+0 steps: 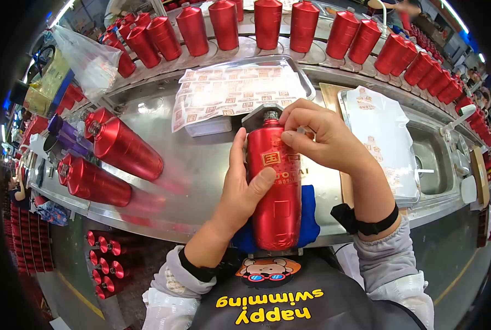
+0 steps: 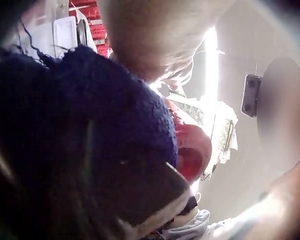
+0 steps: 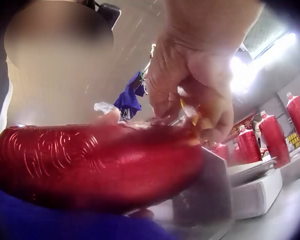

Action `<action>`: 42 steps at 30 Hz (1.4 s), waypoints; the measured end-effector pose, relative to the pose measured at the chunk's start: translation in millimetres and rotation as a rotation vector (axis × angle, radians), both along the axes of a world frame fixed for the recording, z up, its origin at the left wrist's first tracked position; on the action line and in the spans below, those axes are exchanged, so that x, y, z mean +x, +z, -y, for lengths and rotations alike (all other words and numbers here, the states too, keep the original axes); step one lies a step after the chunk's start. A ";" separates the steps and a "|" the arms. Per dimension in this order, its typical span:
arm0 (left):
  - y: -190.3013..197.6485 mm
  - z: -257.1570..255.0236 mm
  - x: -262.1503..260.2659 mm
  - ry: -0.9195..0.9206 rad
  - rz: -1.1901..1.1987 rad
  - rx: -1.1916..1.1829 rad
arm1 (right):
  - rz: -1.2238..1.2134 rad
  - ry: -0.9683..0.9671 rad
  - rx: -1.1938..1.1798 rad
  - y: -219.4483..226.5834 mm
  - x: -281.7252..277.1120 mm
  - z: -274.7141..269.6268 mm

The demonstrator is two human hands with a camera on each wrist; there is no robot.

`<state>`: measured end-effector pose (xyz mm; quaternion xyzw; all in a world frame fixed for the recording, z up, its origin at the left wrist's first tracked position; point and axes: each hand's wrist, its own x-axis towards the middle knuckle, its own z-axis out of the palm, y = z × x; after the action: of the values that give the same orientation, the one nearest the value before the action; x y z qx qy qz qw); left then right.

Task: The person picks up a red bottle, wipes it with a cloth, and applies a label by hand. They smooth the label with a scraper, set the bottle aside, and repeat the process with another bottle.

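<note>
A glossy red bottle point(image 1: 278, 212) with gold lettering lies tilted in front of the person, its grey threaded neck pointing away. Its base rests on a blue cloth point(image 1: 310, 212), and a dark grey support point(image 1: 254, 116) lies under its neck end. The left hand point(image 1: 240, 190) grips the bottle's left side, thumb across the front. At the shoulder, the right hand point(image 1: 325, 135) pinches a thin, partly see-through decal with its thumb and fingertips. An orange-yellow patch of the decal point(image 3: 194, 115) shows among those fingers in the right wrist view. The left wrist view is mostly blocked by blue cloth.
Red bottles lie at the left of the steel table point(image 1: 196, 170), and a row of upright red bottles point(image 1: 267, 25) stands behind. A metal tray point(image 1: 306, 77) carries printed decal sheets point(image 1: 229, 91). At right are a paper-covered tray point(image 1: 380, 143) and a sink point(image 1: 435, 165).
</note>
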<state>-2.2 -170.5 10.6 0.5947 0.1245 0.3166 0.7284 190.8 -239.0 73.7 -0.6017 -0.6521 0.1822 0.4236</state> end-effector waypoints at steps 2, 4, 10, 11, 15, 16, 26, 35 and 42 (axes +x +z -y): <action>-2.2 -0.1 -1.0 0.020 -0.046 0.092 | -0.033 -0.006 0.049 -9.3 0.2 -3.1; 0.7 0.9 -3.0 -0.008 -0.041 -0.001 | -0.006 -0.018 0.070 -10.6 0.1 -3.2; 2.4 -2.2 -6.2 -0.053 -0.020 -0.050 | 0.003 -0.047 0.101 -10.8 -4.1 -2.1; 1.9 -3.2 -6.2 -0.055 -0.020 -0.039 | 0.009 -0.058 0.107 -10.0 -5.2 -1.9; -1.2 -8.3 -7.5 -0.078 -0.026 -0.048 | -0.044 -0.060 0.094 -9.2 -8.2 -1.2; 0.7 -8.6 -7.5 -0.084 -0.025 -0.059 | -0.062 -0.061 0.085 -9.9 -8.5 -1.6; -5.2 -18.3 -4.1 -0.097 -0.050 -0.039 | -0.102 -0.073 0.100 -16.0 -7.7 -7.9; -8.5 -19.7 -2.1 -0.105 -0.036 -0.030 | -0.138 -0.095 0.068 -17.1 -8.8 -6.4; -5.8 -19.9 -1.4 -0.105 -0.048 -0.044 | -0.094 -0.092 0.088 -21.7 -6.7 -7.6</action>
<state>-3.7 -150.6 4.8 0.5916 0.1175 0.2606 0.7538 184.1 -231.4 52.0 -0.6025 -0.6108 0.1618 0.4876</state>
